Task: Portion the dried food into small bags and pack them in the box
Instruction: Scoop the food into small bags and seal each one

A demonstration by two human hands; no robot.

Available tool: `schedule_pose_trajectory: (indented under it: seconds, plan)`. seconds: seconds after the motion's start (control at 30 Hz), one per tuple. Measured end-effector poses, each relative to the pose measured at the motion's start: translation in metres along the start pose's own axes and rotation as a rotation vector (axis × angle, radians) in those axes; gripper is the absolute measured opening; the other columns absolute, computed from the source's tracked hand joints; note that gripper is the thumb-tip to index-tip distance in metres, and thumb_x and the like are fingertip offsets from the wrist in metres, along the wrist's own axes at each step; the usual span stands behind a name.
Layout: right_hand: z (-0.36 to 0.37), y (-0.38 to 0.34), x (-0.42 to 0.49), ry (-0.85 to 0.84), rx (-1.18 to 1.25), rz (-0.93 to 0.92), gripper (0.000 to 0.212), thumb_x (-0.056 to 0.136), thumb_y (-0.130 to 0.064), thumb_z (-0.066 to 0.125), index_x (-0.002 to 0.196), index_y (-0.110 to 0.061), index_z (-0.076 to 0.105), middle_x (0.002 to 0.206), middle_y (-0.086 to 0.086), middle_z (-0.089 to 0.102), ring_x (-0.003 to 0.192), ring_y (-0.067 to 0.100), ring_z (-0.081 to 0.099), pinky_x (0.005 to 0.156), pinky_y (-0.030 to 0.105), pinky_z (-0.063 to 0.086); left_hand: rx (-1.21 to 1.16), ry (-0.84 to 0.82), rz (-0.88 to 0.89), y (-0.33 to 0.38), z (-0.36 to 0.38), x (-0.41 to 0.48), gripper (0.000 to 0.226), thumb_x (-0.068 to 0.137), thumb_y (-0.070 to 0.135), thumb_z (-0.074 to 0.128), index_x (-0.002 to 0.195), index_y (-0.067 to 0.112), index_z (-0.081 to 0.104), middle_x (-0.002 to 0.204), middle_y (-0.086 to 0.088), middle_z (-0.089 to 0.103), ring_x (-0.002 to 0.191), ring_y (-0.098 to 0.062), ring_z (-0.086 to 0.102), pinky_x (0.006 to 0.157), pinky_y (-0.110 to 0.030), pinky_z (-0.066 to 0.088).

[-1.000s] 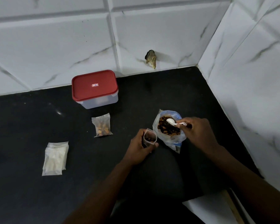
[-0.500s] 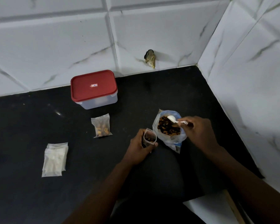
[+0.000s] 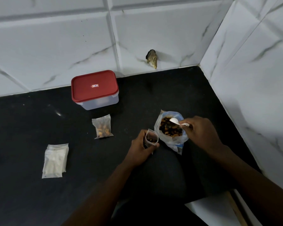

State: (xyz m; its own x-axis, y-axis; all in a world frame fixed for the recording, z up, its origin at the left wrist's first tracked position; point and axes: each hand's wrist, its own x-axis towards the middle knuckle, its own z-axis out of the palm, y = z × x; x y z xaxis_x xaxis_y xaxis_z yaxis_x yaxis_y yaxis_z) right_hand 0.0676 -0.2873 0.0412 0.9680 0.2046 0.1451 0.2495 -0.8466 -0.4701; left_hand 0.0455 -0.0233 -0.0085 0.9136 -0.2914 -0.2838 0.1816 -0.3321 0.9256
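- Left hand (image 3: 141,147) is gripping a small clear plastic bag (image 3: 151,139); its narrow mouth is inviting spills.
- Right hand (image 3: 201,132) is pinching a white plastic spoon (image 3: 176,122); overloading it is risking dropped pieces.

Light: dim, cool and even; the white wall tiles (image 3: 55,38) are the brightest area
Desk: the black desk (image 3: 23,128) swallows detail, with one small glare spot (image 3: 58,113) left of the red-lidded box (image 3: 95,88)
Shadows: soft; a faint one trails right of the chipped hole (image 3: 152,58) in the wall
Sharpness: slightly soft throughout, noise in the dark areas
Edges: wide-angle bend in the tile joints
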Motion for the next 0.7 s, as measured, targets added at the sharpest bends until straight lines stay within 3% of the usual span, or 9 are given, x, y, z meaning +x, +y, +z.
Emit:
schedule_pose_trajectory:
  seconds: [0.13, 0.23, 0.37, 0.53, 0.7]
  plan:
    - [0.017, -0.003, -0.008, -0.08, -0.064, 0.031, 0.016, 0.095, -0.024, 0.064, 0.107, -0.02, 0.075, 0.093, -0.001, 0.073, 0.082, 0.004, 0.065, 0.074, 0.019, 0.05, 0.011, -0.011, -0.01, -0.001, 0.001, 0.002, 0.035, 0.091, 0.026, 0.076, 0.119, 0.035, 0.056, 0.117, 0.016, 0.067, 0.112, 0.005, 0.063, 0.098, -0.027, 0.052]
    - [0.019, -0.013, -0.011, -0.064, 0.088, 0.156, 0.015, 0.094, -0.02, 0.069, 0.107, -0.018, 0.075, 0.098, -0.006, 0.075, 0.086, -0.003, 0.068, 0.076, 0.016, 0.057, 0.018, -0.006, -0.006, -0.002, 0.0, 0.003, 0.036, 0.091, 0.028, 0.076, 0.12, 0.034, 0.057, 0.117, 0.015, 0.068, 0.111, 0.002, 0.064, 0.099, -0.031, 0.054]
    - [0.016, -0.022, -0.007, -0.058, 0.233, 0.371, 0.014, 0.09, -0.019, 0.075, 0.104, -0.022, 0.076, 0.096, -0.012, 0.074, 0.08, -0.014, 0.066, 0.069, 0.003, 0.051, -0.011, -0.018, -0.018, -0.002, 0.001, 0.003, 0.037, 0.09, 0.025, 0.077, 0.122, 0.03, 0.057, 0.119, 0.011, 0.069, 0.112, 0.002, 0.065, 0.097, -0.028, 0.055]
    - [0.022, -0.037, 0.004, -0.085, 0.413, 0.622, 0.014, 0.091, -0.018, 0.073, 0.103, -0.025, 0.075, 0.088, -0.009, 0.071, 0.065, -0.004, 0.067, 0.053, 0.009, 0.049, -0.025, -0.035, -0.029, 0.0, 0.001, 0.005, 0.037, 0.09, 0.023, 0.077, 0.122, 0.028, 0.058, 0.12, 0.011, 0.068, 0.112, 0.004, 0.064, 0.095, -0.023, 0.053]
    - [0.022, -0.037, 0.003, -0.102, 0.582, 0.767, 0.011, 0.09, -0.015, 0.073, 0.097, -0.024, 0.075, 0.085, 0.0, 0.074, 0.065, 0.006, 0.067, 0.055, 0.017, 0.051, -0.033, -0.034, -0.023, 0.0, 0.001, 0.004, 0.038, 0.091, 0.021, 0.077, 0.123, 0.026, 0.058, 0.118, 0.01, 0.069, 0.111, 0.003, 0.065, 0.093, -0.021, 0.053]
